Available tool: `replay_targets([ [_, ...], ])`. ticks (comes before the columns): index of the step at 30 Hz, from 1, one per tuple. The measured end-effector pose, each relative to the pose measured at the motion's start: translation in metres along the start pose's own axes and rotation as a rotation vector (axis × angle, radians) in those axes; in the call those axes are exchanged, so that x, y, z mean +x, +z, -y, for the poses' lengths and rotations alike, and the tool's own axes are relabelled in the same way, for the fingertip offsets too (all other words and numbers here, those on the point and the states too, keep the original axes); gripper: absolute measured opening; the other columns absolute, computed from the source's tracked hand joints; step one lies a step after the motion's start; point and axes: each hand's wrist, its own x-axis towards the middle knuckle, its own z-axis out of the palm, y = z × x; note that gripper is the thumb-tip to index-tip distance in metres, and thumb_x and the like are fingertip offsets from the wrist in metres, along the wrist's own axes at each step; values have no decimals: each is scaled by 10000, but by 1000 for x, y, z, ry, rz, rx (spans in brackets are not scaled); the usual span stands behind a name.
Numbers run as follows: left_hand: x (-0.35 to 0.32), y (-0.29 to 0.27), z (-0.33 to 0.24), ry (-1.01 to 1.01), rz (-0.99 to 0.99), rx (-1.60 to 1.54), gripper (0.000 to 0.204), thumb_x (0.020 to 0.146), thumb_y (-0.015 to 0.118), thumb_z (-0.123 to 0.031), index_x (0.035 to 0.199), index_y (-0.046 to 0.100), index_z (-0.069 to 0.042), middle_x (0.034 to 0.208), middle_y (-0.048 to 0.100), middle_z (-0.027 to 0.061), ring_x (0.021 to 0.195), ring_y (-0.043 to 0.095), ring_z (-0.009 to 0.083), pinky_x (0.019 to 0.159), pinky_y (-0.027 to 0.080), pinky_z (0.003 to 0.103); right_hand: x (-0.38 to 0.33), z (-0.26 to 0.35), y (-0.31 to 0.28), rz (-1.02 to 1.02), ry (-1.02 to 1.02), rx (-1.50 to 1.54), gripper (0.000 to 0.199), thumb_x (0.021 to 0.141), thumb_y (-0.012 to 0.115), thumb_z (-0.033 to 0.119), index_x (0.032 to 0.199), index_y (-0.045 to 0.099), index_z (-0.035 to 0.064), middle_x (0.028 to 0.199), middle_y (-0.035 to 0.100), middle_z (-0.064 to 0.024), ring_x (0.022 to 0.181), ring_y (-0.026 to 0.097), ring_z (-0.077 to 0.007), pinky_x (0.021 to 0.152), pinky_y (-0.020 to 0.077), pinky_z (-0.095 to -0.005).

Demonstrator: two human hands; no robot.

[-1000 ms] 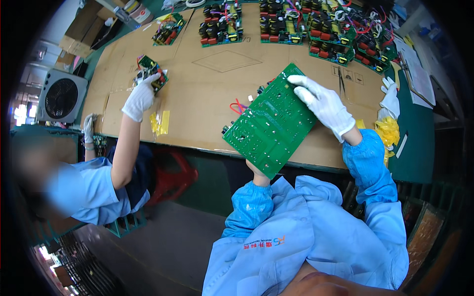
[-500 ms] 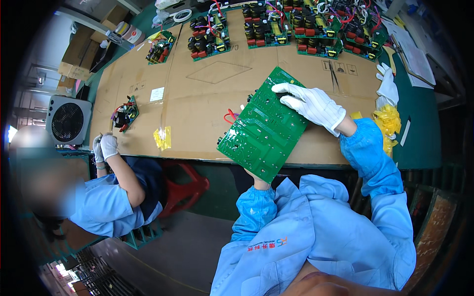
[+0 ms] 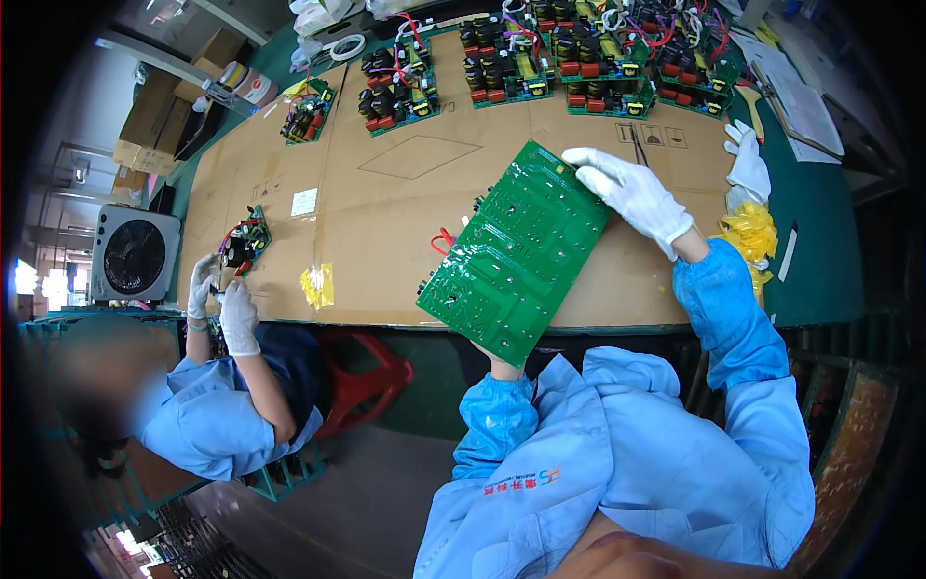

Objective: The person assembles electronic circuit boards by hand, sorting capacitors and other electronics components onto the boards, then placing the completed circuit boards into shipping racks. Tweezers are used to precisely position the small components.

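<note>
A green circuit board (image 3: 526, 256) is tilted up before me, its glossy solder side showing. Black parts and a red wire loop (image 3: 443, 240) stick out past its left edge. My left hand (image 3: 503, 368) supports the board from beneath; only a bit of the wrist shows, and the fingers are hidden behind the board. At the board's upper right corner is my right hand (image 3: 635, 198), in a white glove, its fingers stretched out along the edge. The fingertips lie close to the corner; whether they press on it is unclear.
Cardboard (image 3: 386, 232) covers the table. Several populated boards (image 3: 400, 87) stand along the far side. At right lie a white glove (image 3: 748, 169), yellow tape scraps (image 3: 748, 236) and a clipboard (image 3: 796, 116). A co-worker's gloved hands (image 3: 227, 304) are beside another board (image 3: 247, 238) at left.
My right hand has moved off the board's face to its upper right edge. The board has shifted slightly left and down. The co-worker's hands have moved apart.
</note>
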Motion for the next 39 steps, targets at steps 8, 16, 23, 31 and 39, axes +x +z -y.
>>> replay_targets([
  [8, -1, 2, 1, -131, 110, -587, 671, 983, 309, -582, 1330, 533, -53, 1264, 600, 160, 1108, 617, 342, 926, 538, 493, 2, -4, 0, 165, -19, -278, 348, 1003, 470, 374, 1315, 517, 228, 1150, 676, -137, 917, 656, -415, 780, 525, -484],
  [16, -7, 9, -11, -105, -55, 206, 737, 962, 301, -631, 1372, 505, -54, 1310, 578, 168, 1144, 602, 364, 951, 522, 525, 4, -6, -7, 215, 31, -58, 397, 999, 489, 409, 1324, 548, 188, 1231, 650, -118, 1093, 630, -352, 914, 495, -422],
  [23, -7, 10, -12, -128, -68, 263, 749, 955, 297, -642, 1373, 510, -59, 1315, 578, 172, 1156, 595, 372, 958, 511, 545, 6, 3, -5, 223, 131, -74, 385, 986, 527, 402, 1297, 564, 178, 1224, 651, -106, 1094, 630, -324, 925, 486, -405],
  [31, -7, 11, -10, -167, -79, 182, 786, 941, 298, -675, 1373, 512, -54, 1309, 582, 167, 1150, 598, 368, 955, 515, 537, 2, 8, 4, 109, 104, -102, 358, 988, 509, 390, 1276, 571, 187, 1185, 664, -104, 1054, 641, -340, 892, 498, -413],
  [39, -6, 15, -8, -137, -73, 140, 784, 944, 306, -664, 1378, 500, -41, 1310, 578, 169, 1146, 600, 359, 957, 518, 523, -2, 5, 14, 46, 162, 3, 338, 1005, 510, 342, 1257, 613, 142, 1215, 666, -86, 1100, 632, -241, 945, 473, -339],
])
